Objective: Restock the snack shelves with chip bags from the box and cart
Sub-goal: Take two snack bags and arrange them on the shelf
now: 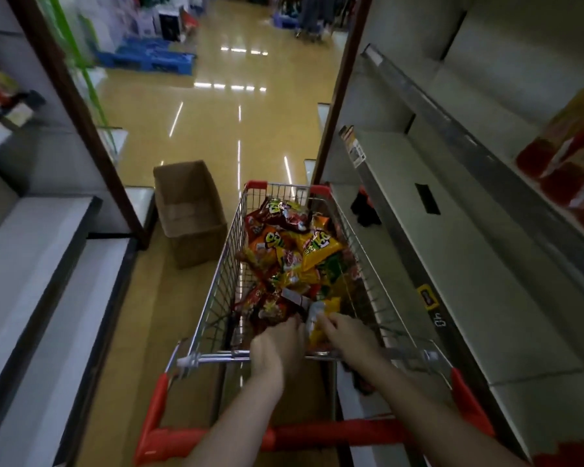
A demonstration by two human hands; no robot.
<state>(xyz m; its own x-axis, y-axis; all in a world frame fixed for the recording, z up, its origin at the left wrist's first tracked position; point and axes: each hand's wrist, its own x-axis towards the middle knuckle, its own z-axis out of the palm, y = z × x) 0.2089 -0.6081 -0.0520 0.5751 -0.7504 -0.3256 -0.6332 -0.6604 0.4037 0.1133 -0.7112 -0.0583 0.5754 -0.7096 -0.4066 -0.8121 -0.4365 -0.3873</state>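
1. Both arms reach over the red handle into the near end of the cart (pixel 216 291), parked hard against the right-hand shelving, likely so bags travel only a short way to the shelf.
2. Left hand (pixel 277 345): fingers curled down onto a dark red bag (pixel 270 311) at the near end of the heap. It seems to grip the bag's edge; fingertips are hidden, so the hold is a judgement.
3. Right hand (pixel 346 333): fingers bent onto a yellow bag (pixel 321 326) with a silvery end, just beside the left hand. It looks like a pinch; blur prevents certainty.
4. Chip bags (pixel 294 251), red, orange and yellow, lie heaped loose in the basket, roughly filling it.
5. Box (pixel 188 210): brown cardboard, open-topped, standing on the floor to the left of the cart's front. Contents not visible.
6. Right shelf (pixel 469 264) beside the cart is mostly bare, a small dark item near its far end. The tier above holds a few red and yellow packs (pixel 567 156).
7. Judgement: early in the restock, picking the next bags.
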